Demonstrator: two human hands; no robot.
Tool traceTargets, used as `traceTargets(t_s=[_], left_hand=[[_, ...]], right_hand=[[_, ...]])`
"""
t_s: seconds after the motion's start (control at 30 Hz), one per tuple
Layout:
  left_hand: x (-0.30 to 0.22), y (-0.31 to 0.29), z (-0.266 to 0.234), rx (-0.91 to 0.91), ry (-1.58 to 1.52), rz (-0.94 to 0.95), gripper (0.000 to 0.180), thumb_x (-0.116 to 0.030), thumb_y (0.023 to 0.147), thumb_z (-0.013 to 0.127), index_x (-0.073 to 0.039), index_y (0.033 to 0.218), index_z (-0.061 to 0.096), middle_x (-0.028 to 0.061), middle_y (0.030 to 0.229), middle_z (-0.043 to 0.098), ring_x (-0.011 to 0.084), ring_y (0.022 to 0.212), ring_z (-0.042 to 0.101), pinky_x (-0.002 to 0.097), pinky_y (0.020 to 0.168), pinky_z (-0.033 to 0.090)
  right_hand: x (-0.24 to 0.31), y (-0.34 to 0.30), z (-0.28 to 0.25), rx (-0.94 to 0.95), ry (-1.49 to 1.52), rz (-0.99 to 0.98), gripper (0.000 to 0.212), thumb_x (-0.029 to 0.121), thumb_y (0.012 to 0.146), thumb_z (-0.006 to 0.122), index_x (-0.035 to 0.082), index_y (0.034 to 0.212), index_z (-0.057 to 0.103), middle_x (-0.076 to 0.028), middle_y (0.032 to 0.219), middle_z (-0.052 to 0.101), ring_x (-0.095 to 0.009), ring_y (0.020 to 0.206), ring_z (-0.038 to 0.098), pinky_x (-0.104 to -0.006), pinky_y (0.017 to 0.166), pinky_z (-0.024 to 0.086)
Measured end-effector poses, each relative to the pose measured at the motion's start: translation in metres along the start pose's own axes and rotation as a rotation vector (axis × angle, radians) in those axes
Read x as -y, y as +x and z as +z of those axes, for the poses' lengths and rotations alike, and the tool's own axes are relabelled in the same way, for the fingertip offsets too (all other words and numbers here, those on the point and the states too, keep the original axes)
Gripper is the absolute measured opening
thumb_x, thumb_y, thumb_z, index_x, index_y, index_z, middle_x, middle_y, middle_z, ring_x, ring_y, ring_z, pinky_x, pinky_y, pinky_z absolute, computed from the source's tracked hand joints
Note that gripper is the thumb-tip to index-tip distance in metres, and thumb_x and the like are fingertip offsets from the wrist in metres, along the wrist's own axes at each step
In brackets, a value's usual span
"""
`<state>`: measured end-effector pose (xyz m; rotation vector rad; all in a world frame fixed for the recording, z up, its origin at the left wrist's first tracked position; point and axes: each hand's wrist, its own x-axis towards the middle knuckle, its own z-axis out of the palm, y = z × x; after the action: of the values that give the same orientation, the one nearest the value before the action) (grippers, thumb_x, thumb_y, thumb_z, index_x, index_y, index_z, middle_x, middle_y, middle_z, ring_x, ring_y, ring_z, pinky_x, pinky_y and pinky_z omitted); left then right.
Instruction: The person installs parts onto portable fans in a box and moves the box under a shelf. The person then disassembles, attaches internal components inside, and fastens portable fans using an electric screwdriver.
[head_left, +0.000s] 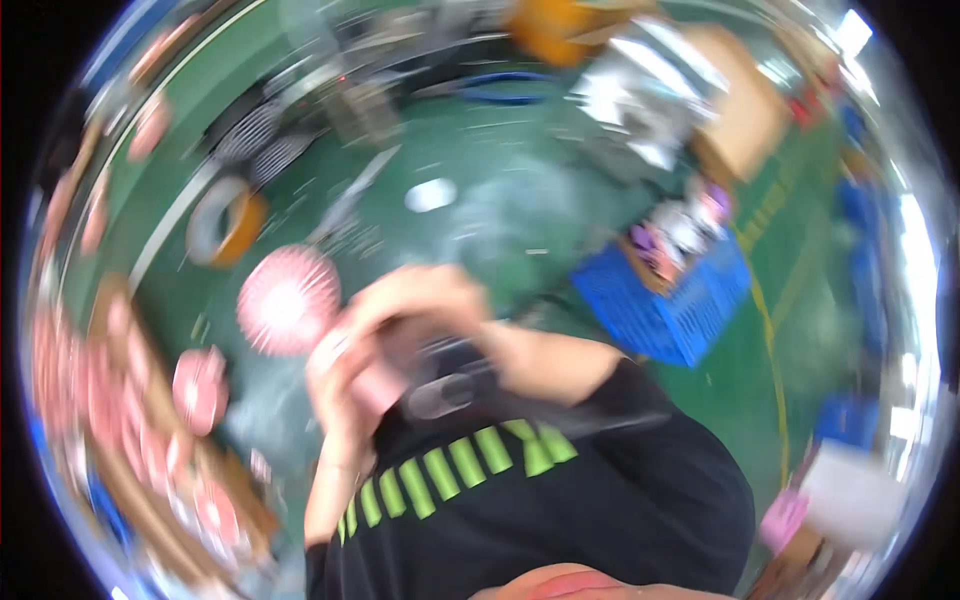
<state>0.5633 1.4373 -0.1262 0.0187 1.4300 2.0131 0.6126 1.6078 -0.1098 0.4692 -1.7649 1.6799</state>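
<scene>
Motion blurs both hands, held close together in front of my black shirt. My left hand (335, 385) curls round a pink piece (378, 388), which seems to be a part with a smooth side. Arching over from the right, my right hand (430, 292) has bent fingers near the top of the same spot; what they grip is hidden. Just below the hands shows a dark, partly see-through shape (440, 385) that I cannot make out. Left of them, on the green work surface (500, 210), lies a round pink ribbed fan grille (288, 300). A smaller pink part (201, 390) lies nearer.
A tape roll (226, 222) and dark grilles (262, 140) lie at the far left. Pink parts fill a cardboard box (225, 475) on the left. On the right are a blue basket (680, 305) and a cardboard box (745, 100) beside silvery wrapping (645, 95).
</scene>
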Motion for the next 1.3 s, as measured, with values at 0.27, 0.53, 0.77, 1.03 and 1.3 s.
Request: traceTargets(t_s=[0.27,0.53,0.77,1.03,1.3], left_hand=[[-0.012,-0.001,-0.009,0.177,-0.337,-0.015,0.034,-0.002,0.079,0.061,0.003,0.11,0.051,0.0095,0.082,0.06,0.0193,0.073,0.061,0.0321,0.069,0.052],[-0.007,0.003,-0.015,0.248,-0.374,0.001,0.033,0.0,0.079,0.059,0.002,0.11,0.051,0.0106,0.085,0.061,0.02,0.077,0.062,0.0342,0.074,0.053],[-0.011,0.002,-0.009,0.183,-0.38,0.003,0.033,0.001,0.079,0.057,0.003,0.112,0.05,0.0168,0.104,0.064,0.024,0.095,0.064,0.0354,0.085,0.053],[0.002,0.003,-0.016,0.218,-0.237,0.072,0.029,-0.011,0.09,0.061,0.002,0.115,0.053,0.0104,0.105,0.065,0.0157,0.094,0.064,0.0292,0.085,0.052],[0.002,0.003,-0.018,0.234,-0.206,0.081,0.021,-0.011,0.09,0.061,0.001,0.108,0.057,0.0045,0.092,0.063,0.0111,0.079,0.062,0.0254,0.073,0.051]], right_hand=[[0.029,0.022,0.033,-0.093,0.189,0.354,0.086,0.077,0.08,0.047,-0.003,0.113,0.047,-0.015,0.081,0.057,-0.023,0.073,0.056,-0.0346,0.068,0.048],[0.018,0.021,0.024,0.006,0.195,0.006,0.047,0.024,0.087,0.066,0.0,0.119,0.043,-0.013,0.085,0.06,-0.021,0.075,0.057,-0.033,0.07,0.046],[0.053,0.045,0.042,-0.153,0.397,-0.236,0.066,0.064,0.093,0.037,0.005,0.119,0.051,-0.006,0.068,0.05,-0.016,0.054,0.046,-0.0295,0.053,0.038],[0.052,0.04,0.057,-0.065,0.425,-0.118,0.034,0.034,0.096,0.048,0.006,0.114,0.044,-0.013,0.076,0.057,-0.025,0.063,0.056,-0.0399,0.062,0.046],[0.039,0.039,0.056,-0.048,0.548,-0.075,0.049,0.051,0.093,0.047,0.004,0.107,0.046,-0.015,0.077,0.056,-0.026,0.063,0.054,-0.0405,0.065,0.044]])
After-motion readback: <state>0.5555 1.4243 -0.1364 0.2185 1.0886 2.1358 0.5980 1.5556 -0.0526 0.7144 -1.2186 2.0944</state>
